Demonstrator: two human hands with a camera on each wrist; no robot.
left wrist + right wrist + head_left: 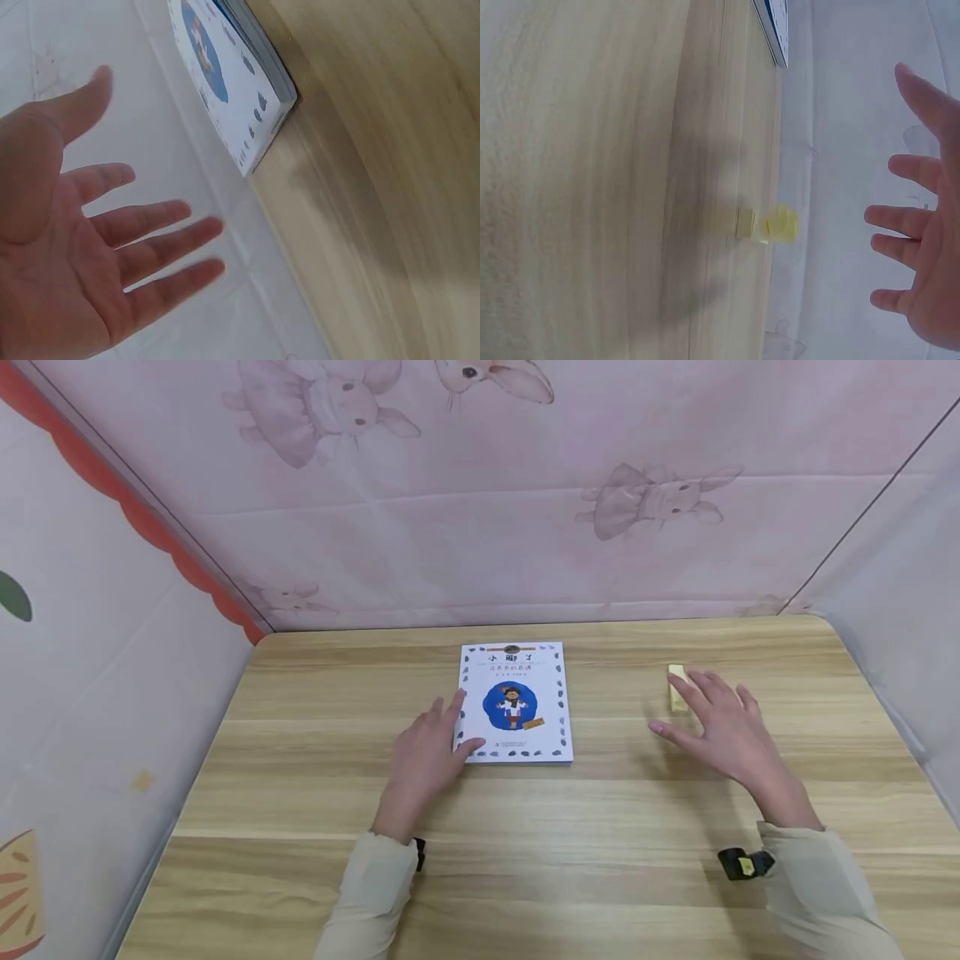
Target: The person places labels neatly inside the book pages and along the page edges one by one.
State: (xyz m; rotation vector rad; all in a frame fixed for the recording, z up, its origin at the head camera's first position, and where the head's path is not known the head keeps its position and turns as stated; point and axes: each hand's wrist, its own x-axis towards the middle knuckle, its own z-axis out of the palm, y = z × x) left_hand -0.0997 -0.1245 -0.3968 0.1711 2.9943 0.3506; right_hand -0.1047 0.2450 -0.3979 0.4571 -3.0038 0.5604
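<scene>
A white paperback book [551, 693] with a blue oval picture on its cover lies flat on the wooden table. My left hand [427, 752] overlaps its left edge in the head view. In the left wrist view that hand [97, 240] has its fingers spread, with a gap between them and the book [232, 75]. To the right lies a small pale yellow oblong item [677, 689]; in the right wrist view this yellow item [746, 223] has a rounded end. Over it hovers my right hand [723, 722], fingers loosely spread and holding nothing.
The wooden table [525, 860] reaches back to a pink wall cloth [487, 543] printed with rabbits. A pale side panel with a red scalloped edge [142, 518] stands on the left. Each wrist carries a small black device [745, 864].
</scene>
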